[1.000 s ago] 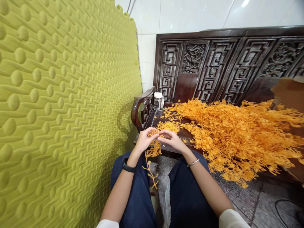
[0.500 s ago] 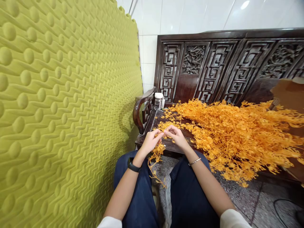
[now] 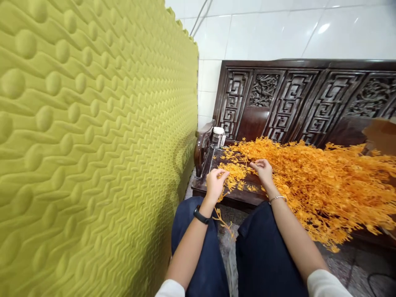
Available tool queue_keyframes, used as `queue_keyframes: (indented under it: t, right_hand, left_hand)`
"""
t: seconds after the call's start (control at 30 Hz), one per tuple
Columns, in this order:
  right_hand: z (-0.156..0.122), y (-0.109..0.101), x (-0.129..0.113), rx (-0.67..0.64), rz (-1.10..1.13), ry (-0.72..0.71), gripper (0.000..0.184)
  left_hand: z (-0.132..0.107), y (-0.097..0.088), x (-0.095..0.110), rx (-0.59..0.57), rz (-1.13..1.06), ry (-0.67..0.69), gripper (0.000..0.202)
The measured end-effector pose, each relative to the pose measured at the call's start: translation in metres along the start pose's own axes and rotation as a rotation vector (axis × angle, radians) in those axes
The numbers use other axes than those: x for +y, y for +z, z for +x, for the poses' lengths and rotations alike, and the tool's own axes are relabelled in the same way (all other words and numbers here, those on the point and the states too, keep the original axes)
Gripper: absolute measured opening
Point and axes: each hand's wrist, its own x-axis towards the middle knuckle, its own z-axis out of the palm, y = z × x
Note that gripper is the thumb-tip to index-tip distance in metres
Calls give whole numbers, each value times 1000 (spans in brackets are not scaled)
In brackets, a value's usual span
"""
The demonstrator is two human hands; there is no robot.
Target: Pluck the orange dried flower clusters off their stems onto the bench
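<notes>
My left hand pinches an orange dried-flower sprig, whose stem hangs below the hand, past the bench edge, between my knees. A small pile of loose orange flower heads lies on the dark wooden seat just beyond and between my hands. My right hand is over the right side of this pile, thumb and fingertips pressed together. Whatever those fingertips hold is too small to make out. Close to the right hand's outer side begins a large heap of orange dried flowers.
The carved wooden bench has an armrest at its left end. A clear jar with a white lid stands in that corner, beside a small white item. A tall yellow-green foam mat rises along the left. Brown cardboard is at far right.
My hands have moved apart; they were meeting at the fingertips. The right hand has gone right, over the loose flowers. The sprig still hangs from the left hand. The view has shifted.
</notes>
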Motion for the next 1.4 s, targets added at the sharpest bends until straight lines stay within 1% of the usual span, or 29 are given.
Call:
queue_keyframes:
  t: [0.07, 0.13, 0.2, 0.23, 0.27, 0.33, 0.4, 0.47, 0.57, 0.63, 0.67, 0.73, 0.8, 0.83, 0.9, 0.97, 1.0, 1.03, 1.07, 1.13, 1.17, 1.2, 1.27, 1.3, 1.4]
  right_hand:
    - [5, 6, 8, -38, -111, -42, 48]
    - [10, 13, 16, -100, -276, -51, 44]
    - [12, 19, 22, -161, -430, -52, 44]
    - [11, 21, 24, -186, -463, -51, 44]
    - [8, 24, 23, -218, -447, -43, 44]
    - [-1, 27, 16, -328, -288, 1, 44]
    - [-15, 31, 0, -471, -84, 74, 42]
    - [-32, 37, -24, -580, 61, 108, 41]
    - [-56, 50, -67, -702, 189, 46, 42]
    - [-67, 59, -91, -745, 174, -59, 46]
    - [-70, 64, -100, -737, 121, -118, 46]
    - [-72, 71, -109, -676, -13, -223, 44]
    - [-70, 75, -110, -616, -71, -252, 41]
    - [-68, 76, -109, -603, -62, -244, 39]
    - [-65, 76, -106, -617, -24, -240, 35]
    - [-62, 75, -105, -653, -33, -308, 32]
    - [-61, 74, -106, -661, -50, -354, 30]
    - [-59, 73, -106, -659, -60, -384, 29]
    - [-58, 73, -106, -642, -60, -387, 28]
    - [-55, 71, -106, -572, -30, -326, 29]
    - [-53, 71, -106, -530, -7, -284, 30]
    - [-52, 70, -105, -493, 17, -249, 30]
    - [-50, 67, -102, -448, 51, -208, 31]
    - [-49, 66, -100, -435, 61, -195, 31]
    - [-43, 62, -94, -380, 79, -137, 34]
  left_hand:
    - [2, 0, 0, 44, -13, 13, 13]
    - [2, 1, 2, 57, -66, 5, 13]
    - [2, 2, 6, 61, -152, -30, 14]
    - [2, 2, 8, 57, -215, -60, 16]
    - [3, 1, 10, 52, -290, -94, 18]
    - [6, -6, 14, 48, -454, -152, 24]
    - [9, -16, 18, 59, -592, -178, 28]
    - [12, -27, 21, 71, -677, -184, 29]
    - [15, -38, 22, 55, -741, -203, 29]
    - [17, -42, 22, 19, -758, -225, 28]
    - [17, -43, 21, 6, -760, -233, 28]
    - [18, -46, 20, 13, -745, -227, 25]
    - [19, -50, 21, 38, -682, -198, 20]
    - [20, -52, 21, 41, -604, -179, 16]
    - [24, -56, 23, 31, -336, -100, 12]
    - [33, -57, 24, 14, -58, 10, 18]
    - [40, -56, 24, -24, 22, 44, 21]
    - [47, -54, 23, -95, 52, 51, 24]
    - [55, -52, 22, -196, 38, 31, 26]
    - [70, -45, 17, -405, -20, -23, 26]
    - [75, -41, 14, -467, -45, -26, 26]
    - [78, -38, 11, -491, -70, -10, 27]
    - [79, -34, 5, -472, -142, 28, 30]
    - [76, -34, 2, -454, -185, 24, 33]
    - [65, -38, 0, -390, -257, -65, 35]
